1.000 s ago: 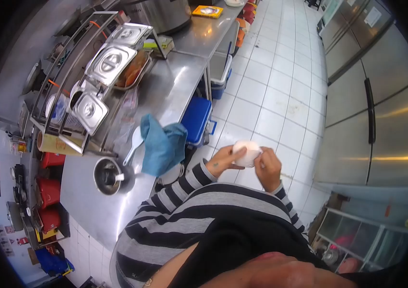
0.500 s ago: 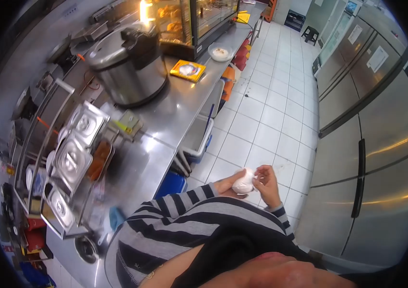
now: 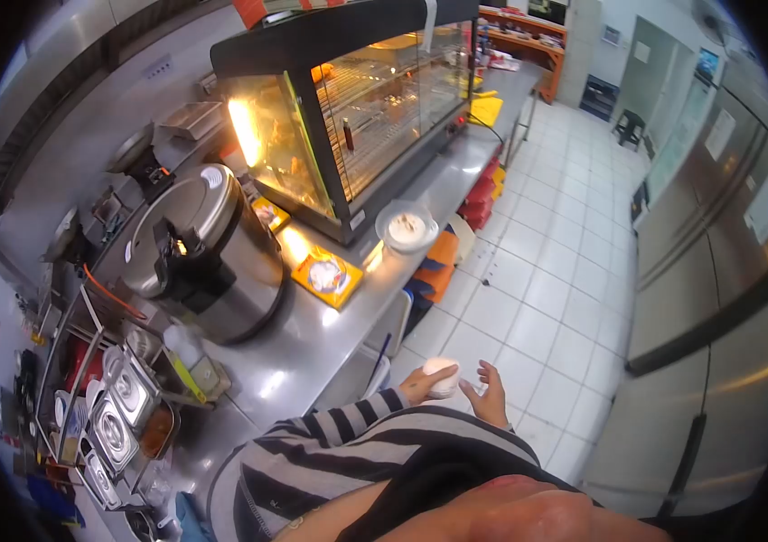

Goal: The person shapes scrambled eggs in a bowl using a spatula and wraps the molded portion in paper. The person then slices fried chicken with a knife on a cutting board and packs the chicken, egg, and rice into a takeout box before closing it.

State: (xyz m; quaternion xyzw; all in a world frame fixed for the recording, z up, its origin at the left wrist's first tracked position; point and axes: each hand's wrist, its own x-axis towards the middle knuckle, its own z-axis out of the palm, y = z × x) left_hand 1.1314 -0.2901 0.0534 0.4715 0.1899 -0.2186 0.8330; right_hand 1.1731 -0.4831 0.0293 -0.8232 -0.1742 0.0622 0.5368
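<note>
A round white item (image 3: 443, 378), whose exact kind I cannot make out, is held in my left hand (image 3: 418, 385) in front of my body. Just to its right is my right hand (image 3: 490, 395), apart from it, fingers spread and slightly curled with nothing between them. Beyond my hands, on the steel counter (image 3: 289, 370), stand a clear bowl with white contents (image 3: 407, 228) and a yellow packet (image 3: 327, 275).
A large metal cooker (image 3: 212, 262) and a lit glass display cabinet (image 3: 357, 117) stand on the counter. Lidded steel pans (image 3: 116, 434) sit lower left. Tall steel refrigerators (image 3: 718, 343) line the right side. A black stool (image 3: 628, 128) stands far back on the tiled floor.
The view has swung along the counter, bringing the cooker, bowl and cabinet closer. My right hand has come off the white item, which stays in my left hand.
</note>
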